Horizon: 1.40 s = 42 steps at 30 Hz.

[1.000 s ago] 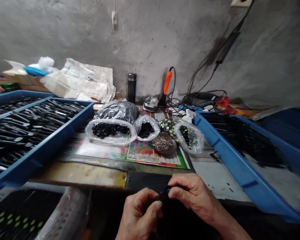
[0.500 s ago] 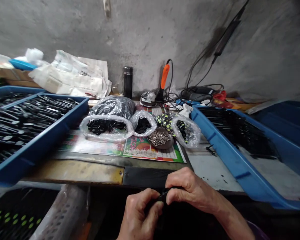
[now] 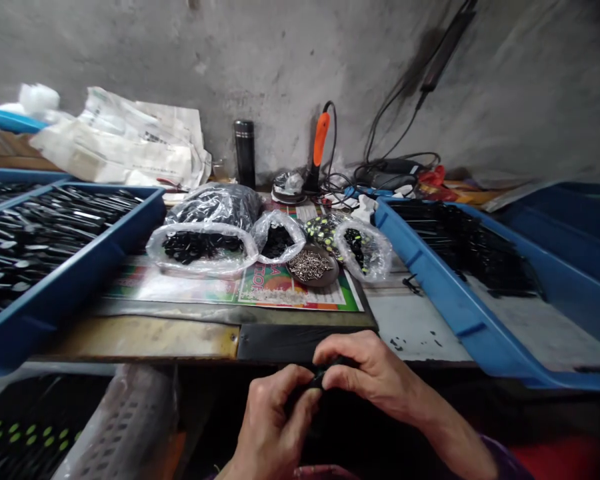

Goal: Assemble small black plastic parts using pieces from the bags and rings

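My left hand and my right hand meet just below the table's front edge. Between their fingertips is a small black part, mostly covered by the fingers, so its exact kind is hidden. Thumb and forefinger of each hand pinch it, the left from one side and the right from the other. Beyond the hands lies a round dish of small metal screws. Around it stand open plastic bags: one with black pieces, a smaller one with black pieces, and one with black and yellow-green pieces.
At the left a blue tray holds many long black parts. Another blue tray with black parts stands at the right. A black flask and an orange-handled tool are by the wall. Below left is a plastic-lined crate.
The view has shifted slightly, so the table things sit a little further left and up. Both hands keep their pinch on the black part, and the right fingers have curled further round it.
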Each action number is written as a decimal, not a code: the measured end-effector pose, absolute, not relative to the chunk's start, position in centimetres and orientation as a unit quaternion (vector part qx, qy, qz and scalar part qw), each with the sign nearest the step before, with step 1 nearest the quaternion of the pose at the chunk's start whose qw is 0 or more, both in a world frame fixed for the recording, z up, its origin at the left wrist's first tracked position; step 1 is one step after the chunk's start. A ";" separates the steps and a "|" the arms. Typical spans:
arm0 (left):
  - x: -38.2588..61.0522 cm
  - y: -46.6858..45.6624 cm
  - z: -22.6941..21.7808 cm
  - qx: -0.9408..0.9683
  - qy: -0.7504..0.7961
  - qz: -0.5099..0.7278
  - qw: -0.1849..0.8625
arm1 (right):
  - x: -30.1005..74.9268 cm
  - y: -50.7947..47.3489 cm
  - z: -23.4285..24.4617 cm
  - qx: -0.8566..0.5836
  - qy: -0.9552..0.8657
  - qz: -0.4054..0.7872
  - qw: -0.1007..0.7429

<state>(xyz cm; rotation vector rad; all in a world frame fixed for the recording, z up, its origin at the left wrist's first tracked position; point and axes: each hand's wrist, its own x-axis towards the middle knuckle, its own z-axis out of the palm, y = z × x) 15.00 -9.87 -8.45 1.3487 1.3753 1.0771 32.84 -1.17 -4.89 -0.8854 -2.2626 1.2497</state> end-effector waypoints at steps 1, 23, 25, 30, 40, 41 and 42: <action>15.1 -9.8 -8.3 0.512 0.550 0.438 0.494 | 32.9 -1.4 -5.0 -0.342 -0.774 0.484 0.222; 16.9 -9.7 -8.2 0.224 0.419 0.468 0.745 | 32.1 -4.7 -8.3 -0.412 -0.617 0.589 0.321; 16.9 -9.5 -8.1 0.223 0.429 0.462 0.743 | 32.0 -4.7 -8.5 -0.419 -0.609 0.589 0.326; 16.6 -8.6 -7.7 0.250 0.434 0.461 0.733 | 32.2 -4.1 -7.6 -0.431 -0.632 0.553 0.329; 16.4 -7.0 -7.1 0.273 0.462 0.497 0.682 | 37.7 2.8 -5.1 -0.510 -0.780 0.124 0.340; 16.4 -7.0 -7.1 0.273 0.465 0.498 0.679 | 38.3 3.7 -5.2 -0.515 -0.787 0.093 0.328; 16.3 -6.9 -7.1 0.275 0.467 0.501 0.675 | 38.8 4.5 -5.4 -0.520 -0.789 0.070 0.319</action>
